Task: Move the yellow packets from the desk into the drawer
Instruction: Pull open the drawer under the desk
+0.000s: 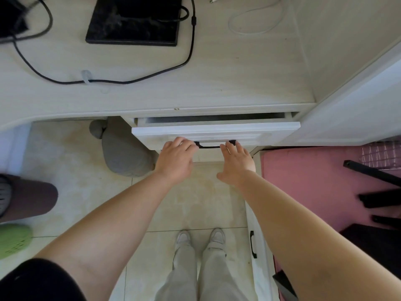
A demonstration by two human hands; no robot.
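Down at centre frame, we rest both hands on the drawer [214, 132] front: our left hand [176, 158] curls its fingers over the left end of the black handle [209, 146], our right hand [237, 164] lies flat and spread by its right end, gripping nothing. That drawer stands slightly pulled out under the desk [217, 83]. No yellow packets or readable writing show. A black cable [188, 55] loops across the desk at upper left.
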